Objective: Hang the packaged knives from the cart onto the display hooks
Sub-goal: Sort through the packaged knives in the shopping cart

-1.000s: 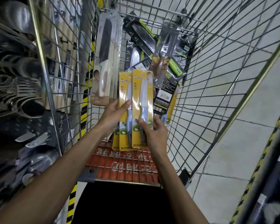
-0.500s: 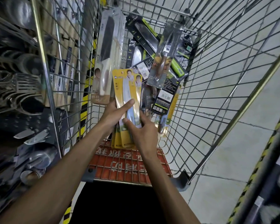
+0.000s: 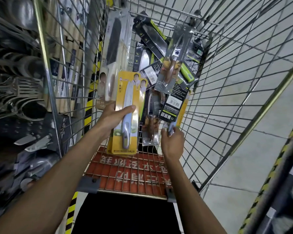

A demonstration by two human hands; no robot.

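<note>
Regrip in the cart: the left hand (image 3: 113, 117) now holds the yellow knife packs (image 3: 127, 98) alone, thumb clamped across the front, raised inside the cart (image 3: 260, 115). The right hand (image 3: 172, 142) has let go and dropped right, fingers pinching a blue-handled knife pack (image 3: 171, 126) under the pile. Still gathering, apparently; nothing is hung yet.

You stand in a shop's kitchenware aisle, where a wire shopping cart (image 3: 243, 135) holds barcoded knife packs (image 3: 173, 105) beside a display rack (image 3: 46, 68) hung with ladles (image 3: 32, 110) and spatulas (image 3: 24, 88), above a tiled floor (image 3: 269, 157).
</note>
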